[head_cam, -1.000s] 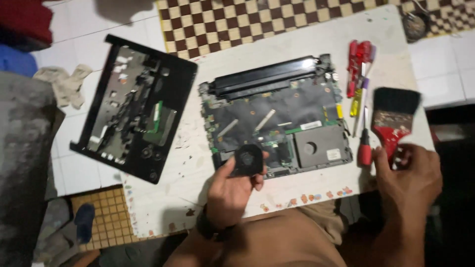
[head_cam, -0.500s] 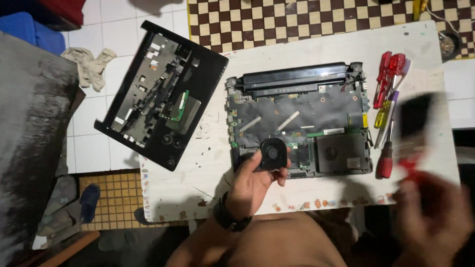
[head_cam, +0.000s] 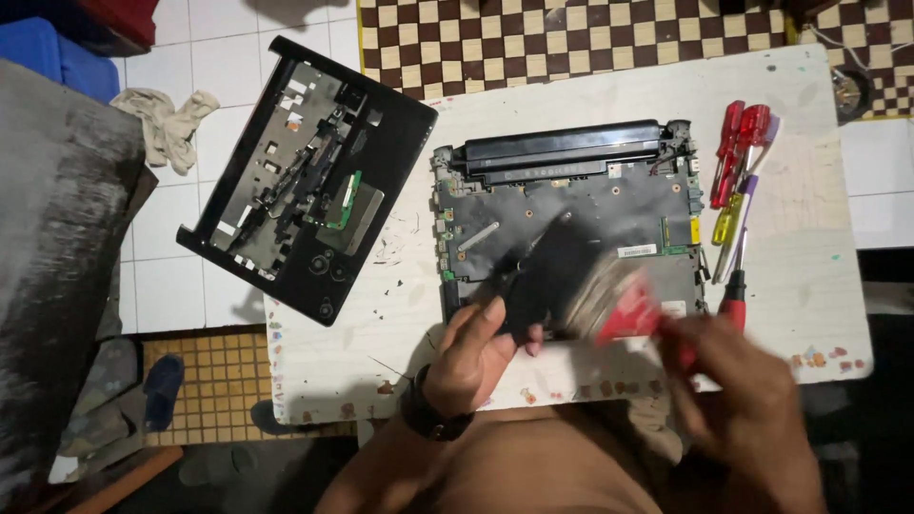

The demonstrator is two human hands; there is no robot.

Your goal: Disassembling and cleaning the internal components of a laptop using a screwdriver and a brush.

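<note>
Left hand: the left hand point(head_cam: 473, 354) pinches a small black round part, probably the cooling fan point(head_cam: 526, 297), thumb on its near edge and fingertips curled over the top, at the near-left corner of the opened laptop base point(head_cam: 571, 224).
Right hand: the right hand point(head_cam: 738, 381) is closed around the red handle of a paintbrush point(head_cam: 624, 309); motion blur hides how the fingers lie.
Brush axis: its long axis runs from the right-hand grip up and to the left, bristles toward the fan and just beside the left fingertips, handle end back in the palm.
Fan position: it sits on or just above the circuit board, directly ahead of the left wrist; whether it is lifted clear cannot be told.
Fan handling: judged light, rigid plastic with thin blades and perhaps a fine lead, so fragile; best held by the outer frame, not the blades.
Brush handling: light, stiff handle, soft bristles; taken at the handle.
Beyond the grips: the battery bar point(head_cam: 557, 152) runs across the far edge of the base.
Right of the brush hand: a row of screwdrivers point(head_cam: 738, 181) on the white table point(head_cam: 819, 286).
Left of the fan hand: the removed black top cover point(head_cam: 305, 176) overhangs the table edge.
</note>
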